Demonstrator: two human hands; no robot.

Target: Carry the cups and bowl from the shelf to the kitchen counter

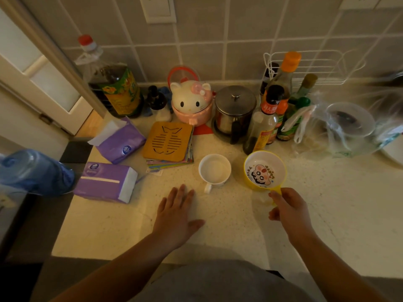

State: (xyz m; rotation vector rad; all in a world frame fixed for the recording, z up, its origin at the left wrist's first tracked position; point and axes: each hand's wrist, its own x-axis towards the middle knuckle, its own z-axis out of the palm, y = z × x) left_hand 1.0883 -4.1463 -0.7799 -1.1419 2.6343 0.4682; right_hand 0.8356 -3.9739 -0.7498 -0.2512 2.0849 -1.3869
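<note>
Setting down the yellow bowl [264,170] mid-desk beside the white cup [214,169]: right hand [287,209] pinches its handle, left hand [176,211] spread, empty. Next: release, fetch remaining cups.

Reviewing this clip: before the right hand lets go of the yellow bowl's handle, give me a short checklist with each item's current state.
1. Yellow bowl over bare counter: ok.
2. Bowl base fully resting on the counter: cannot tell.
3. Right hand gripping the bowl's handle: ok.
4. Bowl apart from the white cup: ok.
5. White cup upright on the counter: ok.
6. Left hand empty, flat, touching neither vessel: ok.
</note>
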